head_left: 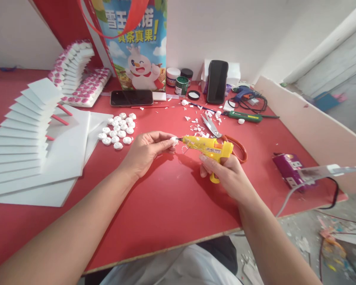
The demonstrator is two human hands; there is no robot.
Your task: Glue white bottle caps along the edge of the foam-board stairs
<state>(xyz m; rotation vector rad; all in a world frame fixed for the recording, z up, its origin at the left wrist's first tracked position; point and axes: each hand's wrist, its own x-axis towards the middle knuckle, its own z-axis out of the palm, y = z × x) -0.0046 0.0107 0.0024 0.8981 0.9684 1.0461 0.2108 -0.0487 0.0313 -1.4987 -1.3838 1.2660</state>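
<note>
Left hand (146, 152) pinching small white foam piece (174, 140), right hand (225, 172) gripping yellow glue gun (209, 147), nozzle touching piece

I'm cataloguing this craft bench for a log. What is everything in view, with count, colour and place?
glue gun: one, yellow, table centre, in the right hand
foam piece: one, white, at the gun's tip, pinched by the left hand
foam pieces: a cluster, white, left of centre
foam sheets: many, white, fanned at far left
scissors: one pair, orange handles, behind the gun
phones: two, black, one flat, one upright at the back
paint jars: three, by the back wall
bag: one, printed cartoon, back centre
power strip: one, purple, right edge
table: one, red
left hand: one, holding the foam piece
right hand: one, gripping the glue gun
</note>
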